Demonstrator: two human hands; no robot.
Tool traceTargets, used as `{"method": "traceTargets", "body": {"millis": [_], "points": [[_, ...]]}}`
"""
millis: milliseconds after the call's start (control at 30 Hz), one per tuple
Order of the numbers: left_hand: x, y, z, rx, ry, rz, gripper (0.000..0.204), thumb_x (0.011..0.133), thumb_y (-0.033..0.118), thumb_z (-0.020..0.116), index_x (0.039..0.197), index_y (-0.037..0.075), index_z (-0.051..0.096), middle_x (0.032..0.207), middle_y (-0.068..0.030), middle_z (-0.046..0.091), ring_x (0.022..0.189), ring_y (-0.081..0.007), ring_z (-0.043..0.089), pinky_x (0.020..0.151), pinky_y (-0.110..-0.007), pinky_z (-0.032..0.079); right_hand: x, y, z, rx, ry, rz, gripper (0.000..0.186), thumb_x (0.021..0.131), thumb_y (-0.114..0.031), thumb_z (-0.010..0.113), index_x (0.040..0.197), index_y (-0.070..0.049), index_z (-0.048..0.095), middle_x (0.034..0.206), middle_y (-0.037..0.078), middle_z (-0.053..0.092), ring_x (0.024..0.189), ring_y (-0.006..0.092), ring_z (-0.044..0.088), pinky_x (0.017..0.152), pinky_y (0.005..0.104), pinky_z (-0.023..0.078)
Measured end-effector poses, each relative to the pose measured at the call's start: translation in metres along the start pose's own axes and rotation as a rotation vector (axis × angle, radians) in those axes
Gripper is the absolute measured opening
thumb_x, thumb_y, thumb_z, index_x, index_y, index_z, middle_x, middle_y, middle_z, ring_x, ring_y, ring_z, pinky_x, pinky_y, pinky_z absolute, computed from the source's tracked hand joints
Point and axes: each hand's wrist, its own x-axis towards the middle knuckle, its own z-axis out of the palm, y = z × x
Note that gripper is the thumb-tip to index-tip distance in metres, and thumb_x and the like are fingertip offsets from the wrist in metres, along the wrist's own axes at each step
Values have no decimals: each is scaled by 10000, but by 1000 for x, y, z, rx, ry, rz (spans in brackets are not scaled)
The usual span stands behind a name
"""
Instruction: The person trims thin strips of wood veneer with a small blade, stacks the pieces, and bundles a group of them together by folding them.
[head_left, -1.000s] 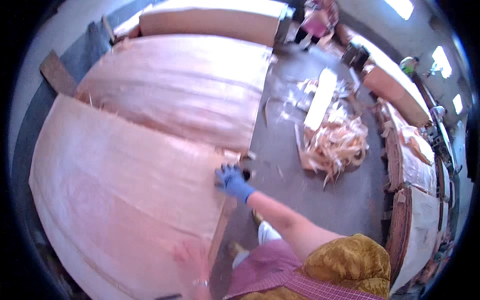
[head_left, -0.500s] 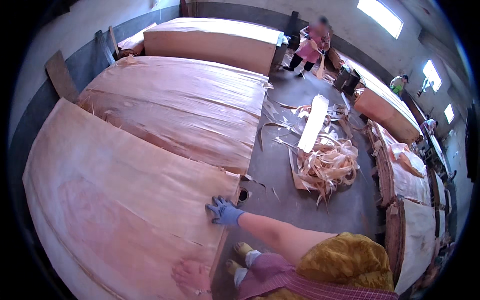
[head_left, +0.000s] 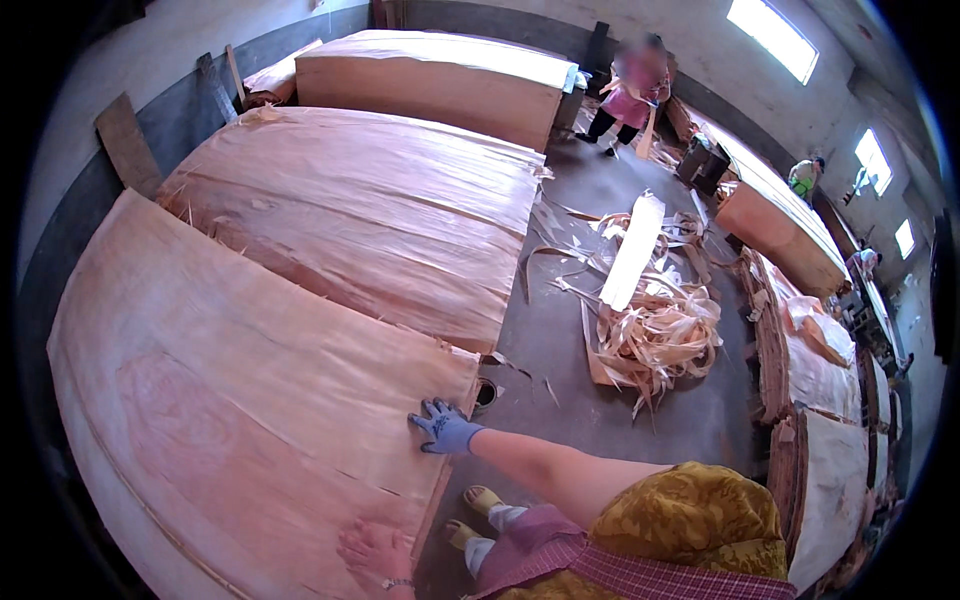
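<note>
Beneath both my hands spreads a large stack of thin wood veneer sheets, its top sheet pinkish tan with a few splits. My right hand, in a blue-grey work glove, rests flat near the stack's right edge with its fingers spread. Lower in the picture, my bare left hand lies on the same top sheet, fingers apart, a bracelet at the wrist. Neither hand holds anything. The veneer's pale tone blends with the left fingers.
Farther off lie a second veneer stack and a tall block of sheets. Loose veneer strips heap on the grey floor. More stacks line the right side. A person stands at the back holding veneer pieces; others work far right.
The view has shifted slightly, and both hands stay on the top sheet in nearly the same places. The person at the back has moved their arms a little.
</note>
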Motion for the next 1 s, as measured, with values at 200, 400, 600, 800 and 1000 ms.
{"method": "traceTargets", "body": {"millis": [200,400,600,800,1000], "points": [[1,1,9,16,19,-12,949,812,659,552,1540,203,148,1579,-220,76,1434,-473,87,1083,-635,253,0,1,-1,-15,-19,-7,798,768,-487,693,1446,-212,372,1483,246,269,1346,474,281,1016,618,348],[3,3,7,52,15,-15,942,821,656,541,1542,206,133,1575,-222,106,1432,-465,122,1089,-614,266,3,2,3,-34,-20,-7,803,773,-485,692,1452,-209,365,1489,248,260,1353,473,274,1013,620,352],[1,2,1,69,20,-26,929,831,632,550,1541,198,138,1577,-220,92,1436,-456,114,1085,-612,278,3,-4,-4,-36,-34,-9,804,774,-479,694,1453,-207,360,1486,250,265,1347,475,285,1020,612,352],[-13,11,-26,28,-11,15,923,835,608,562,1541,190,138,1570,-221,111,1435,-453,117,1080,-621,280,-9,0,-2,-20,-42,12,803,774,-473,694,1451,-201,360,1481,258,268,1347,483,281,1030,614,342],[-13,-5,-35,11,170,210,706,854,490,589,1410,93,409,1406,-199,413,1323,-376,365,1135,-469,280,-5,-3,11,-136,129,-102,735,765,-485,655,1385,-152,443,1387,268,405,1275,480,375,1038,602,337]]}}
